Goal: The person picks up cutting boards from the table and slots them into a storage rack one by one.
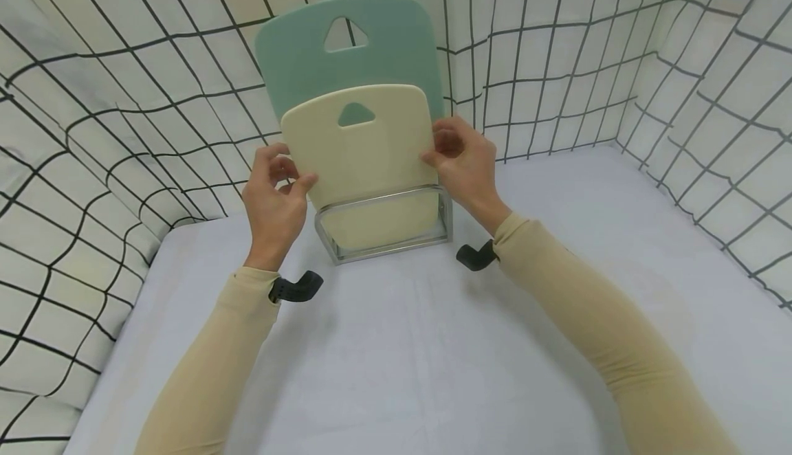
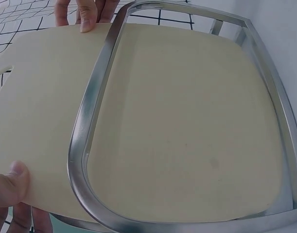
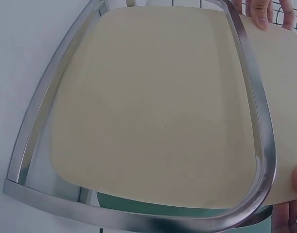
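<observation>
A cream cutting board (image 1: 365, 156) with a rounded triangular hole stands leaning back in a metal rack (image 1: 393, 249). My left hand (image 1: 275, 201) pinches its left edge, thumb on the front face. On the opposite edge my right hand (image 1: 467, 166) pinches the board, thumb likewise in front. A larger teal cutting board (image 1: 396, 42) stands upright behind the cream one, its lower part hidden. In the left wrist view the rack's front bar (image 2: 82, 131) crosses before the cream board (image 2: 187, 126). The right wrist view shows the board's lower end (image 3: 158, 107) inside the rack.
Black wire grid panels (image 1: 538, 56) backed with white cloth stand behind and at both sides. A white cloth (image 1: 421, 352) covers the table surface. Black curved wrist mounts (image 1: 300, 286) stick out from both beige sleeves (image 1: 588, 304).
</observation>
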A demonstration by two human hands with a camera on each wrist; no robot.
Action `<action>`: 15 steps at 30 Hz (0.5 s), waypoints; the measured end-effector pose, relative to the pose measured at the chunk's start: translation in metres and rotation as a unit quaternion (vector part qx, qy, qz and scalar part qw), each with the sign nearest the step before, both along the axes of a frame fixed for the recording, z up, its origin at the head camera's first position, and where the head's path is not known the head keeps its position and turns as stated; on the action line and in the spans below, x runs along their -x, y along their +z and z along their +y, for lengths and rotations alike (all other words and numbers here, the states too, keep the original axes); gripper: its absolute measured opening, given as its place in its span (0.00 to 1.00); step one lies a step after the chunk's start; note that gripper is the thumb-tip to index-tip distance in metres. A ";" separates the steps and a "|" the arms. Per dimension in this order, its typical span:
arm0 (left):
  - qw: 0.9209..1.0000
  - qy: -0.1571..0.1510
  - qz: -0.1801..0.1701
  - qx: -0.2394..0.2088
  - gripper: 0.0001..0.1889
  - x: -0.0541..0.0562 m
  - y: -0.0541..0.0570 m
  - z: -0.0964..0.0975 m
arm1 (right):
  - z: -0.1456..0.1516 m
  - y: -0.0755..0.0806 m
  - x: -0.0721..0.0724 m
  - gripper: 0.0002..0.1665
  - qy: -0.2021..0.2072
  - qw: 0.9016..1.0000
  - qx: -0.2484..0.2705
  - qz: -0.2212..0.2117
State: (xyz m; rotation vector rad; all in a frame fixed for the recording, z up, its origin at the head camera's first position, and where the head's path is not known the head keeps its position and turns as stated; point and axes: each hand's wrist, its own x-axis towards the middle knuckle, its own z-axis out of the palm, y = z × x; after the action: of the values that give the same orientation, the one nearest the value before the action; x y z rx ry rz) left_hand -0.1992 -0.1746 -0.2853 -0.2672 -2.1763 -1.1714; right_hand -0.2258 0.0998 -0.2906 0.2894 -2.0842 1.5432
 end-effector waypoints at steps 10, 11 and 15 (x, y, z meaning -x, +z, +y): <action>1.000 -0.002 0.002 0.003 0.21 -0.001 0.001 0.001 | 0.001 -0.001 0.000 0.18 -0.002 1.000 -0.002 -0.003; 1.000 -0.002 0.002 0.003 0.21 -0.001 0.001 0.001 | 0.001 -0.001 0.000 0.18 -0.001 1.000 -0.002 -0.003; 1.000 -0.002 0.001 0.001 0.21 0.000 0.000 0.001 | 0.001 -0.002 0.000 0.19 0.001 1.000 0.000 -0.004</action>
State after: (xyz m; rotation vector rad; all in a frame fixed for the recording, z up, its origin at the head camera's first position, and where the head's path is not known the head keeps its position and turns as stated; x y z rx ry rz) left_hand -0.1989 -0.1738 -0.2850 -0.2741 -2.1764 -1.1713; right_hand -0.2257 0.1012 -0.2926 0.2853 -2.0898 1.5474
